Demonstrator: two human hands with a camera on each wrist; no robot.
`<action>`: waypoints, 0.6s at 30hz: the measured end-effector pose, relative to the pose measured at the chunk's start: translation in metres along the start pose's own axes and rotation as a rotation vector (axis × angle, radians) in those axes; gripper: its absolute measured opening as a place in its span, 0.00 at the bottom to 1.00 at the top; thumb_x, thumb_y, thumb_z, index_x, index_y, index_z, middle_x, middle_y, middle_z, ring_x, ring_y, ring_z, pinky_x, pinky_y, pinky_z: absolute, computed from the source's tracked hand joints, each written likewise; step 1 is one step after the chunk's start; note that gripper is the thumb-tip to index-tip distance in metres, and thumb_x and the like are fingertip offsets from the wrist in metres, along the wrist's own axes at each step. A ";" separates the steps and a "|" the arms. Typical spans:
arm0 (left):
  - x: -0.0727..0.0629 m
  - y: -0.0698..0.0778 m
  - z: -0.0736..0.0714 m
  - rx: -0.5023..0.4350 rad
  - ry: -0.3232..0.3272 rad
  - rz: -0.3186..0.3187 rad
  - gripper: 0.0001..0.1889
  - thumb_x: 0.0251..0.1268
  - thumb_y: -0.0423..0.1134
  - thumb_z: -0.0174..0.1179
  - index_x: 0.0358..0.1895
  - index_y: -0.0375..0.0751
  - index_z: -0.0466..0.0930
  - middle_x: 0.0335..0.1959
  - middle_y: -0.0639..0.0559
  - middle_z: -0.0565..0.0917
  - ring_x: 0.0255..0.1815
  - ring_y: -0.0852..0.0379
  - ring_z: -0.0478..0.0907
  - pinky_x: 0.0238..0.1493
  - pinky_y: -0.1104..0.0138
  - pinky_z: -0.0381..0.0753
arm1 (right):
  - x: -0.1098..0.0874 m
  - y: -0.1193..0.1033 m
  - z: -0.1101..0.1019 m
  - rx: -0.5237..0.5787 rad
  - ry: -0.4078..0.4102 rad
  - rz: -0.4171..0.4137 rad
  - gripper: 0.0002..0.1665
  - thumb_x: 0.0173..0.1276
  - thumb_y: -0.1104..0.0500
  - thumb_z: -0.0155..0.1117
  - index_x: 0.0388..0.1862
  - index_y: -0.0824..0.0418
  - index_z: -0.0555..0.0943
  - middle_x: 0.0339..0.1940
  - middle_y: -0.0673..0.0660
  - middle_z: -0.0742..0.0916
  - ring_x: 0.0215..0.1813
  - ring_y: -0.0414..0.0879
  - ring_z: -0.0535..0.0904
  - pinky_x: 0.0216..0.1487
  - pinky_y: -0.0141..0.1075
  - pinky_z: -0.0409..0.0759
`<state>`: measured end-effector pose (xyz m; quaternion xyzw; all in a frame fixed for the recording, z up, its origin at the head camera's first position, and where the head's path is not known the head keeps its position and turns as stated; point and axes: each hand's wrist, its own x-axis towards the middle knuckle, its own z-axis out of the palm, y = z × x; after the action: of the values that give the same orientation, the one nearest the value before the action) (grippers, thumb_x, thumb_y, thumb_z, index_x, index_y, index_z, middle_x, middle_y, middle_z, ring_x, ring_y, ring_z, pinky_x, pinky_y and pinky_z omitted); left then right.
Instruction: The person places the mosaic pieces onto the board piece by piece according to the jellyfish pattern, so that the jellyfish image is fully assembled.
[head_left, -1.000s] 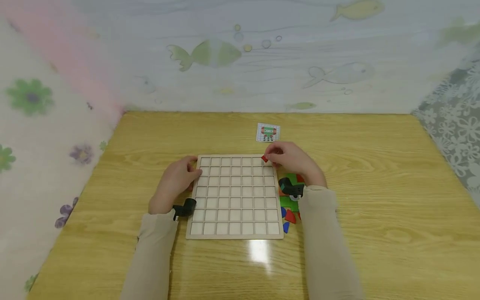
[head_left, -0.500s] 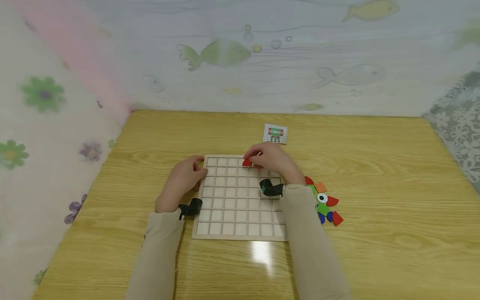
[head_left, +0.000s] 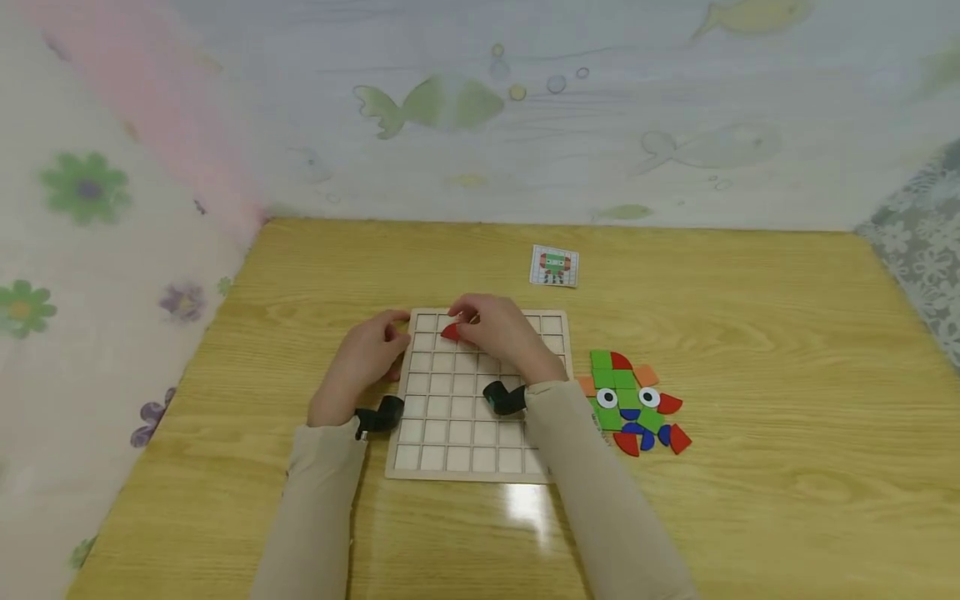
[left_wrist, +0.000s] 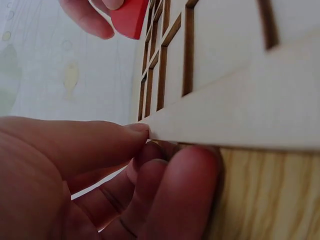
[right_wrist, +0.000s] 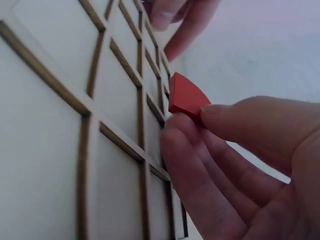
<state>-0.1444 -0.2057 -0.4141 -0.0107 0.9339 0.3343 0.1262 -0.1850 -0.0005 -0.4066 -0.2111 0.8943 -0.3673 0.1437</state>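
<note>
A pale wooden grid board (head_left: pixel 433 433) lies on the table, its square cells bare where they show. My right hand (head_left: pixel 498 333) pinches a red quarter-circle tile (head_left: pixel 452 332) between thumb and fingers, over the upper left cells. Close up in the right wrist view, the red tile (right_wrist: pixel 188 95) is held tilted near the grid. At the board's left edge, my left hand (head_left: pixel 362 362) grips the frame. The left wrist view has that thumb (left_wrist: pixel 107 142) on the rim and the other fingers curled against the side and underneath.
Right of the board lie flat tiles: green squares (head_left: pixel 602 360), orange squares (head_left: pixel 646 375), red quarter-circles (head_left: pixel 670 404), blue pieces (head_left: pixel 647 440) and two round eye tiles (head_left: pixel 607 397). A small card (head_left: pixel 554 267) with a coloured figure lies behind the board. A patterned wall (head_left: pixel 450 183) borders the table's far edge.
My right hand has carried the red tile leftward along the board's top rows, from the upper right corner to the upper left. The loose tiles have come into view. My left hand stays at the edge.
</note>
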 end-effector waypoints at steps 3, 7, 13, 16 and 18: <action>0.000 0.002 0.000 -0.022 -0.006 -0.003 0.20 0.65 0.41 0.50 0.60 0.46 0.65 0.30 0.49 0.75 0.17 0.55 0.74 0.27 0.64 0.71 | 0.000 -0.002 0.002 -0.019 0.012 0.000 0.06 0.61 0.55 0.58 0.37 0.49 0.80 0.33 0.43 0.81 0.37 0.38 0.74 0.41 0.33 0.71; -0.002 0.003 0.000 -0.056 -0.013 -0.011 0.21 0.64 0.41 0.51 0.60 0.46 0.65 0.30 0.49 0.75 0.17 0.56 0.74 0.25 0.64 0.72 | -0.002 -0.005 0.006 -0.059 0.008 -0.016 0.05 0.62 0.56 0.59 0.35 0.48 0.81 0.33 0.42 0.81 0.38 0.37 0.74 0.41 0.32 0.71; -0.001 0.004 0.000 -0.054 0.002 -0.012 0.21 0.63 0.42 0.51 0.60 0.45 0.65 0.28 0.49 0.75 0.16 0.55 0.74 0.21 0.65 0.71 | -0.001 -0.008 0.010 -0.113 0.033 -0.051 0.07 0.62 0.59 0.57 0.36 0.50 0.82 0.34 0.43 0.82 0.38 0.38 0.75 0.41 0.31 0.71; -0.001 0.004 0.000 -0.048 0.003 -0.009 0.21 0.63 0.42 0.51 0.60 0.45 0.65 0.27 0.49 0.75 0.16 0.55 0.74 0.21 0.65 0.71 | -0.002 -0.009 0.011 -0.138 0.040 -0.063 0.07 0.61 0.59 0.59 0.35 0.50 0.82 0.34 0.43 0.82 0.37 0.38 0.75 0.41 0.31 0.71; -0.001 0.004 0.000 -0.046 0.005 -0.013 0.21 0.63 0.42 0.51 0.59 0.45 0.65 0.27 0.49 0.75 0.16 0.55 0.74 0.21 0.65 0.71 | -0.002 -0.009 0.012 -0.157 0.039 -0.070 0.07 0.61 0.60 0.59 0.35 0.49 0.83 0.34 0.44 0.82 0.38 0.38 0.75 0.41 0.31 0.71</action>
<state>-0.1436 -0.2028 -0.4113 -0.0203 0.9262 0.3550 0.1258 -0.1762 -0.0129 -0.4078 -0.2456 0.9151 -0.3050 0.0965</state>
